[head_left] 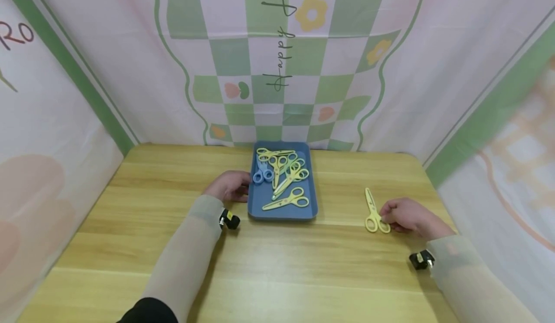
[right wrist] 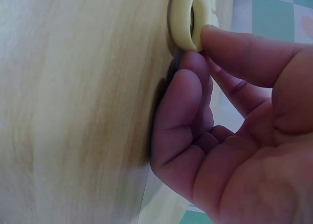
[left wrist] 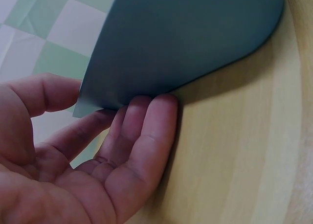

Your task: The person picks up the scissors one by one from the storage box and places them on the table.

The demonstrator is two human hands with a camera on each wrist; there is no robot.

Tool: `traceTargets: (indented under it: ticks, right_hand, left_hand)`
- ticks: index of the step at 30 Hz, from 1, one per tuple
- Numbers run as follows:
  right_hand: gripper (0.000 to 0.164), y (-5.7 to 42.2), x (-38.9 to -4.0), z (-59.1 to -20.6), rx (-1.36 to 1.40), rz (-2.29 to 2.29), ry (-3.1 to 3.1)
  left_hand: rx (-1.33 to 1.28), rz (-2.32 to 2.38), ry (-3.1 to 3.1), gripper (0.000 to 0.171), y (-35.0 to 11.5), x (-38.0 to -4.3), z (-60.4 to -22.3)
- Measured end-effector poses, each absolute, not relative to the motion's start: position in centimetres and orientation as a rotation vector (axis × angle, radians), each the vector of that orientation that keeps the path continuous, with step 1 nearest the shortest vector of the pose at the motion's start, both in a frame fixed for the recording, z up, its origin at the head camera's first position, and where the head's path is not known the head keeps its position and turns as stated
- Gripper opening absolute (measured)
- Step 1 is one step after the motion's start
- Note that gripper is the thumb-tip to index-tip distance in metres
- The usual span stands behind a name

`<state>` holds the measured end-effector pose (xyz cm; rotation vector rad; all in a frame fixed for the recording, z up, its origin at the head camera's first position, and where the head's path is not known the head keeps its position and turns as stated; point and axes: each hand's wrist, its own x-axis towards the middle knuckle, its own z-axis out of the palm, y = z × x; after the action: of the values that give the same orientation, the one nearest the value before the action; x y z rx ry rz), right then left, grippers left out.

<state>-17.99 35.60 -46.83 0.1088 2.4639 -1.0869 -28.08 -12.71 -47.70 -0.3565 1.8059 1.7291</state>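
Note:
On the right of the table, a pair of yellow scissors [head_left: 371, 208] lies with its blades closed and pointing away. My right hand [head_left: 404, 214] pinches the edge of its right handle loop [right wrist: 181, 23] between thumb and fingers. A blue-grey tray [head_left: 283, 217] stands at the centre back. It holds several yellow scissors [head_left: 283, 202], partly overlapping, along with a blue pair [head_left: 262, 169] and a green pair among them. At the tray's left side, my left hand [head_left: 229, 186] grips the rim, thumb on the upper edge and fingers against the wall [left wrist: 181, 33].
The wooden table [head_left: 277, 270] reaches back to a checked fabric curtain [head_left: 264, 48]. More fabric hangs on the left and right sides. A small black camera [head_left: 230, 220] sits on the left wrist, another [head_left: 421, 260] on the right.

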Motion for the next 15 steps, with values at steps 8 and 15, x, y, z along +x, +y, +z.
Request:
traceTargets:
  ticks: [8,15]
  right_hand:
    - [0.009,35.62,-18.05,-46.83,0.103,-1.08,2.451]
    - [0.01,35.82,-18.15,-46.92,0.107,-1.096,2.425]
  left_hand:
    - [-0.354,1.728,1.806,0.027,-12.61,-28.01,-47.72]
    - [-0.348,1.727,1.812,0.027,-12.55,-27.96,-47.71]
